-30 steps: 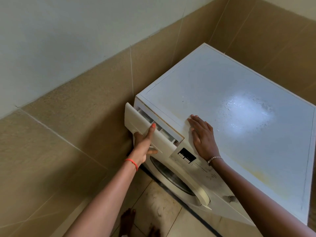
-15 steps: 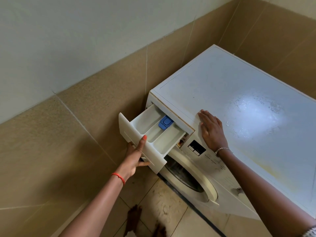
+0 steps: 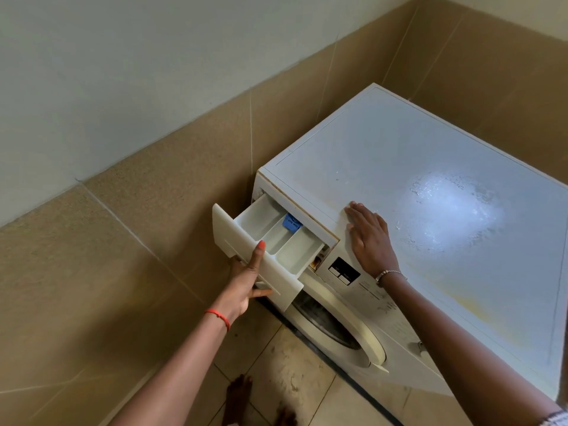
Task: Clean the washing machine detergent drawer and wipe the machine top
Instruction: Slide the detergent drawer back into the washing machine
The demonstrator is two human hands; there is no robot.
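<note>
A white front-loading washing machine stands in the corner; its flat top point(image 3: 430, 167) is dusty, with a shiny patch and a yellowish stain toward the front right. The white detergent drawer point(image 3: 270, 232) is pulled out at the machine's upper left, showing three compartments and a blue insert point(image 3: 291, 223) at the back. My left hand point(image 3: 247, 281) grips the drawer's front panel, thumb on its top edge and fingers underneath. My right hand point(image 3: 370, 238) lies flat, palm down, on the front left part of the top, beside the drawer opening.
Beige tiled walls close in on the left and behind the machine. The round door point(image 3: 338, 327) and a small display point(image 3: 344, 270) face the tiled floor point(image 3: 295, 379), where bare feet show at the bottom edge.
The drawer has slid out from barely open to well extended, pulled by my left hand. My right hand has stayed pressed on the machine top.
</note>
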